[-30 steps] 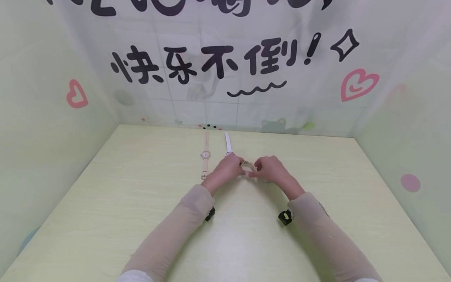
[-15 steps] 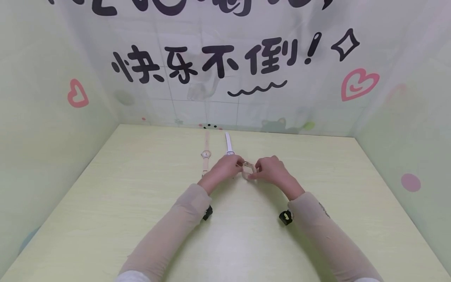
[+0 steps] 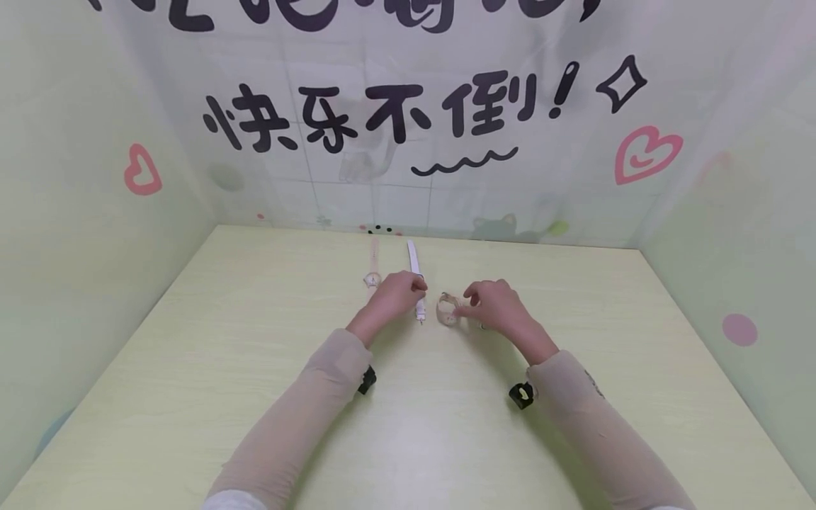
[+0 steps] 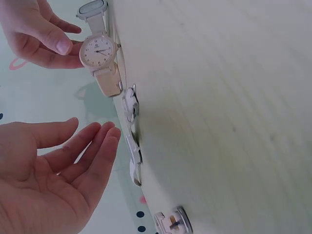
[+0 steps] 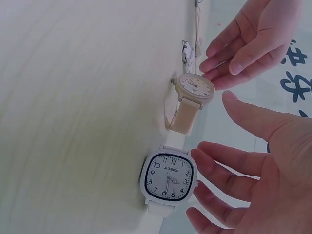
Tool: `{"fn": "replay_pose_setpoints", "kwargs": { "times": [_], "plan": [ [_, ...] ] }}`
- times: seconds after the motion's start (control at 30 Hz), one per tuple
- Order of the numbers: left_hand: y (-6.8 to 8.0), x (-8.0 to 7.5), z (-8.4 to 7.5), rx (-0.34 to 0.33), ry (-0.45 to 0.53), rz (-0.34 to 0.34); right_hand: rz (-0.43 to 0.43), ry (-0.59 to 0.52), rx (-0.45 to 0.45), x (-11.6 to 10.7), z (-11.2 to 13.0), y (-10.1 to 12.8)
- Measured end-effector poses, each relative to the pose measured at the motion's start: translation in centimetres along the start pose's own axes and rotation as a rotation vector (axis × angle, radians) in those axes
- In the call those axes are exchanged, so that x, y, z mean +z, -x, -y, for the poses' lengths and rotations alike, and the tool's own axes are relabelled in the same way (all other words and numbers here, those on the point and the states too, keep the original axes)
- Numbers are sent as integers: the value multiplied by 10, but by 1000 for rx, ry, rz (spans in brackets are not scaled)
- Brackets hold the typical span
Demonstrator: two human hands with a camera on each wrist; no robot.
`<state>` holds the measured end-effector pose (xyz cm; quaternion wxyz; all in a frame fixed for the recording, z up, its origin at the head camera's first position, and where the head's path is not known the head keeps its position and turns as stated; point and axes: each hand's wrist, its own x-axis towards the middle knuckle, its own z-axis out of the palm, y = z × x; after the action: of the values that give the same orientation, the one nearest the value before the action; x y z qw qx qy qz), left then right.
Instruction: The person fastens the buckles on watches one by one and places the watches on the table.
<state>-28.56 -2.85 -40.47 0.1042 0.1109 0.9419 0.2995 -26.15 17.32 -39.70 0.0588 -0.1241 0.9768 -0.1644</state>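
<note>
Round watch: a beige-strapped watch with a round pale dial (image 3: 449,310), strap closed in a loop, stands on its edge on the table (image 3: 408,439) between the two hands, a little past the middle.
Right hand: the right hand (image 3: 494,306) is just right of the round watch. Its fingers are spread and nearly straight and grip nothing. In the left wrist view the thumb tip lies at the rim of the case, though I cannot tell if it actually touches.
Left hand: the left hand (image 3: 392,294) is a short way left of the round watch and clear of it. In the left wrist view the palm is open and the fingers are straight and close together, holding nothing.
Square watch: a white watch with a square dial and black numerals (image 5: 168,178) stands on the table right by the right hand's fingers, next to the round watch. In the head view that hand covers it.
White-strap watch: this watch (image 3: 415,269) lies flat and straight, pointing toward the back wall, with the left hand over its near part.
Pink watch: a pale pink watch (image 3: 372,273) lies flat just left of the white-strap one and parallel to it.
Back wall: a banner (image 3: 395,113) with black characters and pink hearts.
Sleeves: both forearms are in thin beige sleeves (image 3: 299,425).
</note>
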Motion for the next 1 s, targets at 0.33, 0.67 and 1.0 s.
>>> {"fn": "replay_pose_setpoints", "kwargs": {
  "times": [0.33, 0.67, 1.0],
  "plan": [
    [-11, -5, 7, -163, 10, 38, -40, -17, -13, -1, 0, 3],
    [-20, 3, 7, -248, 21, 54, -67, -27, -17, -3, 1, 4],
    [-24, 7, 8, -237, -69, 18, -89, -99, -32, -7, 4, 1]
  ]
}}
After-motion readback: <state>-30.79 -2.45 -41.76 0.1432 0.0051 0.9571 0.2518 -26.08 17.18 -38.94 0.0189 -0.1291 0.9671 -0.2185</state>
